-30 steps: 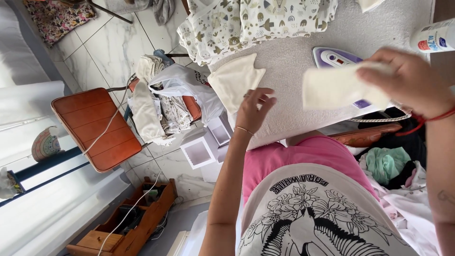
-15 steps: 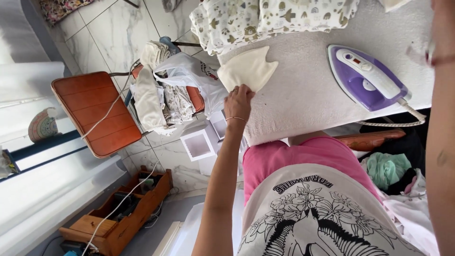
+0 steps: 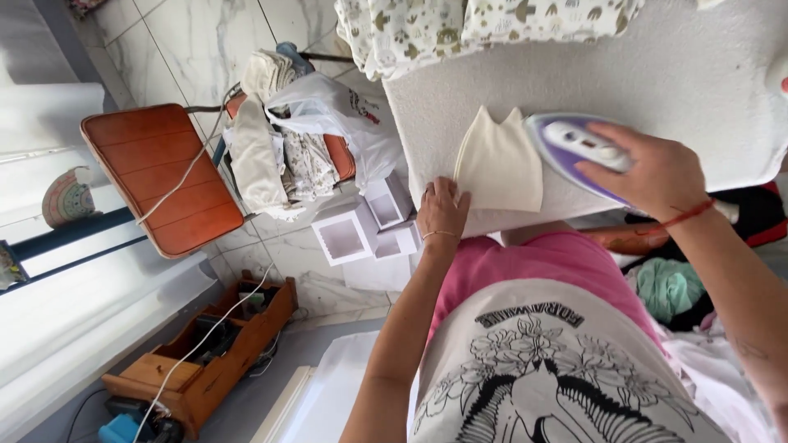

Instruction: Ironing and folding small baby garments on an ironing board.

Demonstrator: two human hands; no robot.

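Note:
A cream folded cloth piece (image 3: 498, 165) lies near the left end of the white padded ironing board (image 3: 681, 90). My left hand (image 3: 442, 213) rests flat on the board's near edge, fingertips touching the cloth's lower corner. My right hand (image 3: 648, 168) grips the handle of a purple and white iron (image 3: 566, 146), whose tip sits at the cloth's right edge. A patterned leafy fabric (image 3: 460, 25) is bunched at the far side of the board.
Left of the board stands a chair piled with folded clothes and a white plastic bag (image 3: 328, 107). An orange folding chair (image 3: 156, 176) with a white cable sits further left. Small white boxes (image 3: 361, 230) lie on the marble floor. A wooden crate (image 3: 205, 365) holds cables.
My right hand has taken hold of the iron and moved it left onto the edge of the cream cloth. My left hand slid down to the cloth's lower corner.

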